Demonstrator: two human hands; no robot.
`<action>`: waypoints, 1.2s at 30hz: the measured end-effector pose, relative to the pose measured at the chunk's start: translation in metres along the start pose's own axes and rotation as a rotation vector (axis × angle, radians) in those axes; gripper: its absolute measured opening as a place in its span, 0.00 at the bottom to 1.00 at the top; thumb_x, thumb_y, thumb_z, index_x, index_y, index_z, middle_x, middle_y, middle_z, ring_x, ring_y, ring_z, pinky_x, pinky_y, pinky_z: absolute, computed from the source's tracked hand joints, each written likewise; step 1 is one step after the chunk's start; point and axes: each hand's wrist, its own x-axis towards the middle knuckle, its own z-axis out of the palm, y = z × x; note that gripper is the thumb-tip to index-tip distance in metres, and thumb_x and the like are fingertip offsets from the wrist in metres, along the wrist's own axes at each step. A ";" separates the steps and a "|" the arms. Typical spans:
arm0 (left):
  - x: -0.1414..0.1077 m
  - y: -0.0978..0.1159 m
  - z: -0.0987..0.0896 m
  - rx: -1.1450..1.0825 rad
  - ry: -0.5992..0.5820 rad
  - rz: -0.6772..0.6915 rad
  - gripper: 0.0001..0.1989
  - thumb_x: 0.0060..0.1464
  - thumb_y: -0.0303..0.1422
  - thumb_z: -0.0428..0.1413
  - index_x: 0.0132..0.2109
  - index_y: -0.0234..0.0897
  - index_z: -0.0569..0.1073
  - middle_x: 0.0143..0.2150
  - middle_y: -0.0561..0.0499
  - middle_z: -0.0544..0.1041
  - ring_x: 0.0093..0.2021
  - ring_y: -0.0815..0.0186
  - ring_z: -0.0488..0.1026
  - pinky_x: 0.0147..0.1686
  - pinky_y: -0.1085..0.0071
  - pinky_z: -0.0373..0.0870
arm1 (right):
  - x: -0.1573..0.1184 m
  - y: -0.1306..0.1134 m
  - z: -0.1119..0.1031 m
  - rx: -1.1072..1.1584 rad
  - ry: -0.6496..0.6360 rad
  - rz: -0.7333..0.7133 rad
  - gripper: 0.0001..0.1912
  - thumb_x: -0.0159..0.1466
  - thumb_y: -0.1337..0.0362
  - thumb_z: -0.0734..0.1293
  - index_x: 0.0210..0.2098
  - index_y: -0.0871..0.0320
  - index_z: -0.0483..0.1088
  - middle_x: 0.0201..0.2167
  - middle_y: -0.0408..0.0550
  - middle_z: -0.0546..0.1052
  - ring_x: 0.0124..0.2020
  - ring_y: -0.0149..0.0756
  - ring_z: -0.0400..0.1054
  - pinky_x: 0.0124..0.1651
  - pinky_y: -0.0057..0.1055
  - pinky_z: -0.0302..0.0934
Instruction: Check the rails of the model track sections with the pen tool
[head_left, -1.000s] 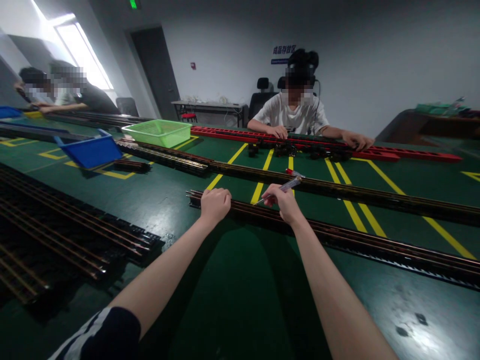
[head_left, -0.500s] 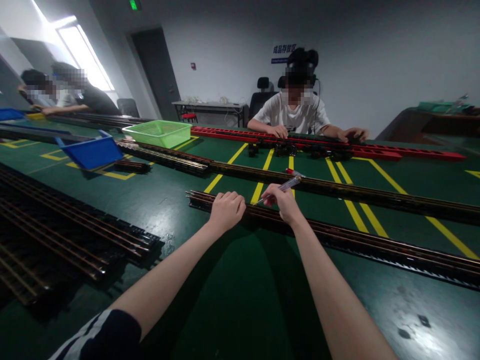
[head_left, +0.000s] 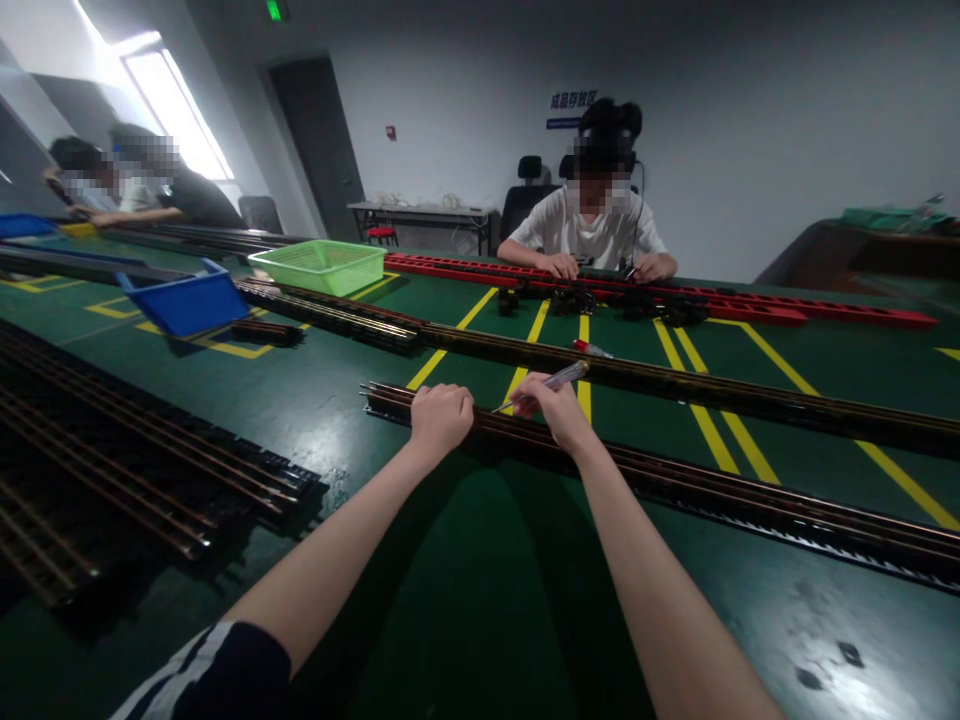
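Observation:
A long dark rail assembly (head_left: 697,482) with copper-coloured rods runs across the green table in front of me. My left hand (head_left: 441,420) is wrapped over it near its left end. My right hand (head_left: 551,405) holds a screwdriver (head_left: 564,376) with a clear handle, tilted so that its thin shaft points down and left. The shaft's tip is at the rail assembly, just right of my left hand. Whether the tip touches the assembly is too small to tell.
Another long rail (head_left: 660,378) lies beyond, with a red-tipped tool (head_left: 591,348) beside it. Dark rail bundles (head_left: 150,460) lie at left. A blue bin (head_left: 184,300) and green basket (head_left: 322,265) stand behind. A person (head_left: 592,230) sits opposite at red racks (head_left: 847,310).
Both my hands have shifted slightly left, the right one with the screwdriver. The rail assembly has also slid a little left. The opposite person's hand on the right has moved inward.

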 end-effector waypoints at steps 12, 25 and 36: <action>0.004 -0.011 -0.003 0.020 -0.011 -0.054 0.18 0.54 0.30 0.41 0.29 0.39 0.76 0.33 0.48 0.79 0.35 0.61 0.74 0.34 0.66 0.61 | -0.002 -0.003 0.000 -0.045 -0.031 -0.008 0.08 0.49 0.64 0.63 0.17 0.59 0.69 0.15 0.43 0.71 0.18 0.29 0.64 0.23 0.26 0.56; 0.005 -0.025 -0.002 0.051 0.029 -0.058 0.19 0.54 0.31 0.41 0.29 0.38 0.77 0.32 0.48 0.79 0.33 0.61 0.74 0.34 0.65 0.62 | -0.001 0.002 0.000 -0.006 -0.018 -0.026 0.09 0.50 0.64 0.63 0.17 0.60 0.70 0.15 0.43 0.72 0.18 0.29 0.65 0.24 0.26 0.58; 0.004 -0.025 -0.002 0.022 0.038 -0.050 0.19 0.54 0.31 0.41 0.30 0.38 0.77 0.31 0.48 0.79 0.32 0.62 0.74 0.34 0.66 0.61 | 0.003 0.006 -0.002 0.072 0.041 -0.004 0.08 0.46 0.65 0.63 0.14 0.59 0.69 0.12 0.42 0.69 0.16 0.28 0.62 0.22 0.26 0.55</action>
